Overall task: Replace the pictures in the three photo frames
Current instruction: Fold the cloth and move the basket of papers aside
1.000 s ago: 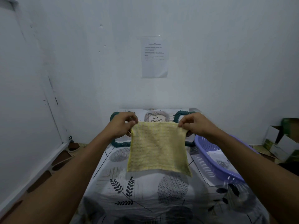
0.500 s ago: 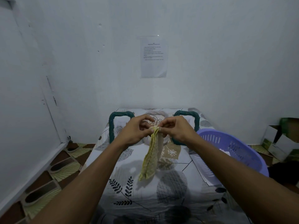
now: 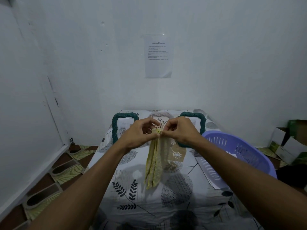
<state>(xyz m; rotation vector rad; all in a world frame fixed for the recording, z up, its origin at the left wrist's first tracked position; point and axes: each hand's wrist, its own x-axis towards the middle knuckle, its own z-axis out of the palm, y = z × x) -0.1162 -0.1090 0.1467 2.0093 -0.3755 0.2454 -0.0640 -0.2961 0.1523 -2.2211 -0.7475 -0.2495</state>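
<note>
Yellow-green woven cloth [image 3: 154,163] hangs folded from your fingertips, and both hands meet at its top edge. Your left hand [image 3: 138,135] pinches the gathered corners from one side and your right hand [image 3: 182,132] pinches them from the other, fingertips touching over the fold. Its long axis runs straight down toward the white leaf-patterned bedsheet [image 3: 131,190], with the lower end just above the fabric or brushing it (this angle won't settle which).

Now the part that matters: the frames lie beyond your hands, not under them. The teal rope-edged photo frame on the left [image 3: 114,128] sits just past your left wrist. The matching teal rope-edged photo frame on the right [image 3: 203,124] sits just past your right knuckles, so each hand has a frame on its own side. Between them a drawn picture of a head [image 3: 160,115] peeks out, but your hands cover its border, so I can't call it the third frame.

Off your right forearm sits the lilac slotted plastic basket [image 3: 232,146], with white paper sheets [image 3: 203,166] tucked beneath it.

My read is that the cloth is a side job, probably for wiping, and no picture looks swapped yet. Any next reach goes forward: free one hand, let the other carry the cloth, and take the frame on that hand's side.
</note>
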